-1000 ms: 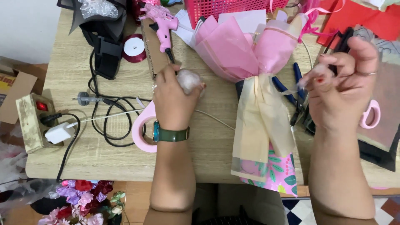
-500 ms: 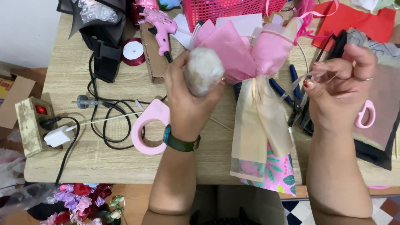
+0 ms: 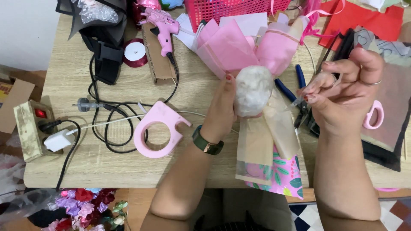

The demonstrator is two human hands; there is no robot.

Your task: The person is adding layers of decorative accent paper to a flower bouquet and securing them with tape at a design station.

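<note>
Above the bouquet (image 3: 265,141), left hand (image 3: 222,109) clasps white ball (image 3: 252,90); right hand (image 3: 342,94) pinches tape (image 3: 319,85)

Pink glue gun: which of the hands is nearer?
Left. The left hand, holding a white fluffy ball, sits just right of the pink glue gun; the right hand is farther right.

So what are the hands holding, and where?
Left hand grips the white fluffy ball by its side. Right hand pinches something thin and clear; unclear what.
</note>
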